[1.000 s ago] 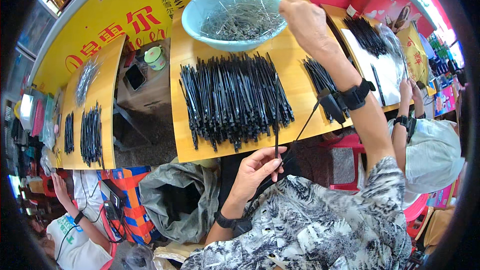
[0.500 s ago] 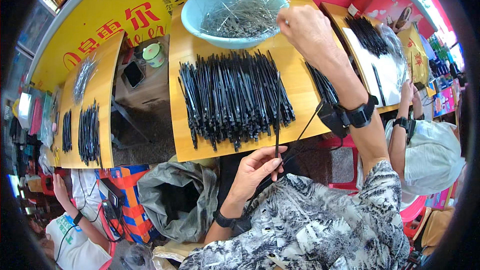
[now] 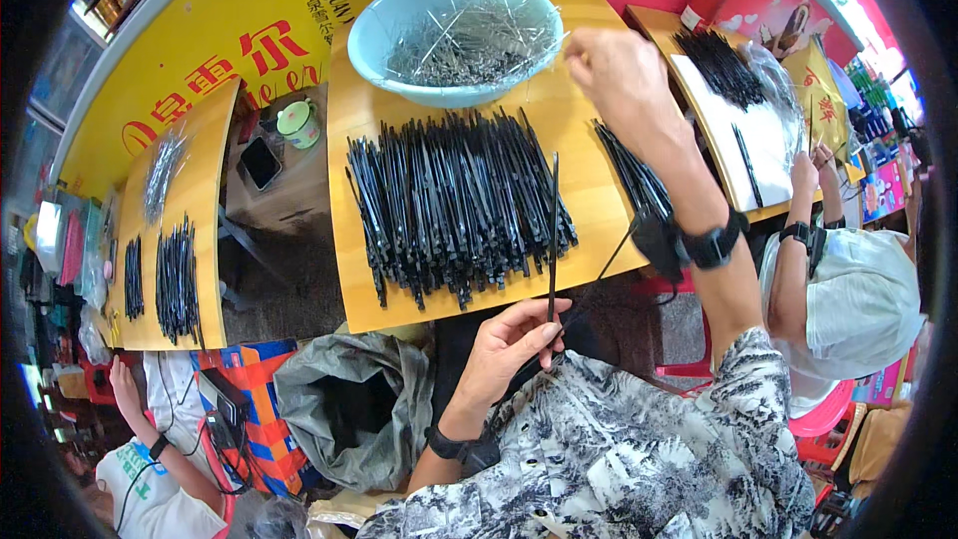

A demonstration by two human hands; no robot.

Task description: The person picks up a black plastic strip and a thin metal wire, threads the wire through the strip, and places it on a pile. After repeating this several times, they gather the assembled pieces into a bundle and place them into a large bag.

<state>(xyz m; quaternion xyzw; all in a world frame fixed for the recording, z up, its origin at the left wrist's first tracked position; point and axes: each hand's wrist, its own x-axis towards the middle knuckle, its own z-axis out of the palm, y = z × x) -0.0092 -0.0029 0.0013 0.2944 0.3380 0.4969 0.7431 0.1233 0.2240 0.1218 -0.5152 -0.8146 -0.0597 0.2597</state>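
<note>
My left hand [image 3: 507, 349] pinches the lower end of a thin black stick [image 3: 552, 235] that points up over the front edge of the yellow wooden table [image 3: 599, 210]. A wide pile of black sticks [image 3: 454, 205] covers the middle of that table. My right hand [image 3: 624, 75] is stretched out to the right rim of a light blue bowl [image 3: 454, 35] of thin metal wires. Its fingers are pinched together and seem to hold a thin wire. A smaller bunch of black sticks [image 3: 639, 180] lies under my right forearm.
A second table [image 3: 175, 230] at the left bears black sticks and wires. A third table [image 3: 743, 120] at the right bears more sticks, with a person in a white cap [image 3: 853, 299] at it. A grey sack [image 3: 344, 409] hangs below the table. Another person [image 3: 150, 469] sits at lower left.
My right hand has drawn back from inside the bowl toward its right rim. My left hand keeps the black stick upright at the table's front edge.
</note>
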